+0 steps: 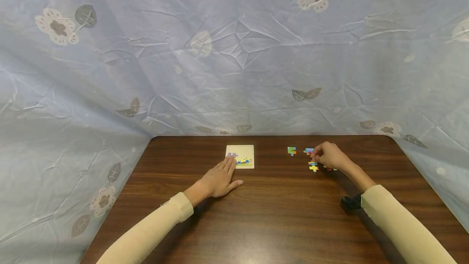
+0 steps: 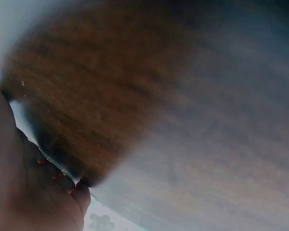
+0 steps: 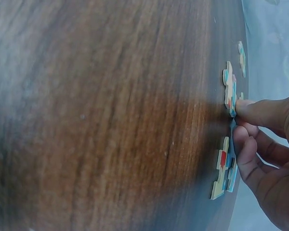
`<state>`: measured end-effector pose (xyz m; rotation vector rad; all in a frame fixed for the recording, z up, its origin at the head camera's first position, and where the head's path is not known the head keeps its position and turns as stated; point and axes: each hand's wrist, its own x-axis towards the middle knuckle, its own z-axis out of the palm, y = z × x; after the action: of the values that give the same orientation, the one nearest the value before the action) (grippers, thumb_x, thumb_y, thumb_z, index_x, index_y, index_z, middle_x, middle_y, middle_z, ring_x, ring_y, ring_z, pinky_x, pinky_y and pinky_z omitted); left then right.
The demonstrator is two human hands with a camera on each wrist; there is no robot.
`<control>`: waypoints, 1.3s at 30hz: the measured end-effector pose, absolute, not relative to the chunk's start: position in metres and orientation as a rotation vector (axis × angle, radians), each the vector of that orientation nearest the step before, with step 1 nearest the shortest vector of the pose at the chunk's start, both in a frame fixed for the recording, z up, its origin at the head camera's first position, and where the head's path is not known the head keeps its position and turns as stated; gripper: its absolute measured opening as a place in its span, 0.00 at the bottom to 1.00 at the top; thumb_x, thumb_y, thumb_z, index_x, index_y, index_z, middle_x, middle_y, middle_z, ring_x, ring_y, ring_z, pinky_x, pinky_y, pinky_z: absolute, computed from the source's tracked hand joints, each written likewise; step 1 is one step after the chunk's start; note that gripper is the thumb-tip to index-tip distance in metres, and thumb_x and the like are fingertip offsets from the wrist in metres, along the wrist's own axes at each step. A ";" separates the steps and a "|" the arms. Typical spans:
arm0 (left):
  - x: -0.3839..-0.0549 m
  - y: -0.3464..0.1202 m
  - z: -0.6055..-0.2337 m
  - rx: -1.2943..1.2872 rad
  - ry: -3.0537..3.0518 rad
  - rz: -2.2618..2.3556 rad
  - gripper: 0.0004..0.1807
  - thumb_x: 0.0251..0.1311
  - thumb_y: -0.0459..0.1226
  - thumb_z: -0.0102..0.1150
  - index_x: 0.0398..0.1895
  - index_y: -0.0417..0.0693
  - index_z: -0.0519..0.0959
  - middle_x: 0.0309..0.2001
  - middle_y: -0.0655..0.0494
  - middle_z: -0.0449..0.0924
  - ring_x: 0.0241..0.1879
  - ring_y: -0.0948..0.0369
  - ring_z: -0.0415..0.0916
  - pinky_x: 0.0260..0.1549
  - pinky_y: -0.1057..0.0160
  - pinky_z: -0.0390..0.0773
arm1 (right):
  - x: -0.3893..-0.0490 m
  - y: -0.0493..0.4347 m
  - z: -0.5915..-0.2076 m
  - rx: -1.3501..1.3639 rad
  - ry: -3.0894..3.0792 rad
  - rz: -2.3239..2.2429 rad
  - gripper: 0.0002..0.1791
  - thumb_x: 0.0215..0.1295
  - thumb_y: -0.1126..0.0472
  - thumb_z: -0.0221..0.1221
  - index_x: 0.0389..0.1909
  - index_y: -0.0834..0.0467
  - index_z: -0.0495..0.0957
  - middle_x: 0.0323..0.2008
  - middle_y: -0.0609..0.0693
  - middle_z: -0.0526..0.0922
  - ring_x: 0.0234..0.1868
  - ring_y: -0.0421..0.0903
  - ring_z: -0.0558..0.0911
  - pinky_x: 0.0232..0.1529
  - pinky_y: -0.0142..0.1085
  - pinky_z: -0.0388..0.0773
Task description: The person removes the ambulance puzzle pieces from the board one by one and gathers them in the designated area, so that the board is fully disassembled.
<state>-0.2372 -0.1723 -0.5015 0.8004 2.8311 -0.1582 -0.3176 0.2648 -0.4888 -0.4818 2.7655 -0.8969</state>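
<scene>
My left hand (image 1: 220, 176) lies with straight fingers across the lower left of a pale square puzzle tray (image 1: 239, 147), the thumb spread out on the table. Inside the tray sits a partly assembled picture (image 1: 244, 161) with yellow and blue shapes; the fingers cover some of it. Over loose jigsaw pieces, my right hand (image 1: 328, 156) bends thumb and fingers downward. Just below its fingertips is a yellow piece (image 1: 313, 167); a blue-and-pink piece (image 1: 308, 150) lies behind them. In the right wrist view, the thumb (image 3: 260, 114) meets a piece's edge; I cannot tell whether it is pinched.
A green jigsaw piece (image 1: 291, 150) lies left of the others, and a reddish one (image 1: 331, 168) shows partly under the right hand. The brown wooden table (image 1: 256, 219) ends at a hanging floral cloth (image 1: 220, 93). A dark strap (image 1: 351, 203) hangs at the right wrist.
</scene>
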 end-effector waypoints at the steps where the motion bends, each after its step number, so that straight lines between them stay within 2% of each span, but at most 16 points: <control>1: -0.237 -0.172 -0.501 0.799 2.831 -0.156 0.51 0.79 0.68 0.20 0.85 0.36 0.42 0.87 0.39 0.37 0.87 0.46 0.39 0.85 0.49 0.52 | -0.317 0.265 -0.489 -0.484 2.763 -0.897 0.05 0.71 0.67 0.63 0.38 0.62 0.88 0.31 0.51 0.91 0.16 0.40 0.74 0.16 0.32 0.72; 8: -0.237 -0.172 -0.503 0.799 2.839 -0.174 0.51 0.79 0.68 0.20 0.85 0.37 0.42 0.87 0.40 0.37 0.87 0.46 0.39 0.85 0.50 0.52 | -0.318 0.262 -0.476 -0.485 2.812 -0.914 0.07 0.72 0.67 0.63 0.41 0.63 0.89 0.37 0.56 0.92 0.29 0.43 0.80 0.28 0.34 0.77; 15: -0.237 -0.171 -0.504 0.796 2.834 -0.152 0.50 0.79 0.68 0.22 0.86 0.37 0.43 0.87 0.39 0.38 0.87 0.46 0.39 0.85 0.51 0.52 | -0.325 0.243 -0.456 -0.553 2.852 -0.984 0.10 0.74 0.63 0.62 0.47 0.64 0.88 0.44 0.59 0.91 0.34 0.46 0.84 0.33 0.35 0.77; 17: -0.237 -0.171 -0.502 0.795 2.832 -0.147 0.50 0.79 0.68 0.23 0.85 0.37 0.43 0.87 0.39 0.38 0.87 0.46 0.39 0.85 0.51 0.52 | -0.326 0.232 -0.452 -0.573 2.845 -1.008 0.10 0.74 0.62 0.63 0.47 0.62 0.88 0.45 0.59 0.90 0.32 0.45 0.82 0.33 0.36 0.78; 20: -0.238 -0.171 -0.501 0.789 2.834 -0.143 0.50 0.79 0.67 0.24 0.85 0.37 0.43 0.87 0.40 0.38 0.87 0.47 0.39 0.85 0.50 0.51 | -0.328 0.213 -0.445 -0.582 2.796 -1.072 0.09 0.75 0.61 0.63 0.46 0.60 0.88 0.45 0.60 0.90 0.23 0.45 0.77 0.25 0.37 0.77; 22: -0.238 -0.171 -0.500 0.784 2.834 -0.135 0.50 0.79 0.67 0.25 0.85 0.37 0.43 0.87 0.40 0.38 0.87 0.47 0.39 0.85 0.49 0.52 | -0.330 0.198 -0.442 -0.616 2.787 -1.075 0.08 0.75 0.60 0.62 0.46 0.57 0.89 0.46 0.59 0.91 0.24 0.44 0.77 0.26 0.37 0.77; 24: -0.238 -0.171 -0.500 0.779 2.836 -0.107 0.50 0.79 0.68 0.27 0.85 0.37 0.44 0.87 0.40 0.39 0.87 0.47 0.40 0.85 0.48 0.53 | -0.331 0.183 -0.440 -0.646 2.780 -1.079 0.08 0.76 0.59 0.62 0.46 0.55 0.89 0.46 0.56 0.91 0.29 0.45 0.81 0.31 0.39 0.80; 27: -0.239 -0.171 -0.500 0.771 2.836 -0.078 0.51 0.79 0.68 0.28 0.85 0.38 0.44 0.87 0.40 0.39 0.87 0.47 0.41 0.85 0.47 0.54 | -0.334 0.160 -0.439 -0.717 2.773 -1.070 0.09 0.75 0.58 0.63 0.47 0.55 0.89 0.48 0.55 0.91 0.44 0.49 0.86 0.46 0.45 0.85; 30: -0.238 -0.170 -0.499 0.769 2.841 -0.054 0.51 0.78 0.68 0.30 0.86 0.38 0.44 0.87 0.41 0.39 0.87 0.47 0.42 0.85 0.47 0.54 | -0.337 0.136 -0.440 -0.752 2.759 -1.061 0.09 0.75 0.57 0.64 0.46 0.56 0.90 0.48 0.54 0.91 0.50 0.53 0.87 0.53 0.51 0.85; 39: -0.221 -0.171 -0.500 0.819 2.816 0.011 0.50 0.79 0.66 0.32 0.85 0.37 0.45 0.87 0.40 0.38 0.87 0.47 0.40 0.84 0.47 0.54 | -0.343 0.072 -0.453 -0.851 2.661 -1.003 0.13 0.76 0.58 0.61 0.46 0.63 0.89 0.43 0.58 0.92 0.36 0.45 0.85 0.41 0.39 0.85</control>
<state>-0.2211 -0.1714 -0.5004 0.8193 2.8156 0.0107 -0.3431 0.0720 -0.4531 -0.8513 2.6605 -1.0032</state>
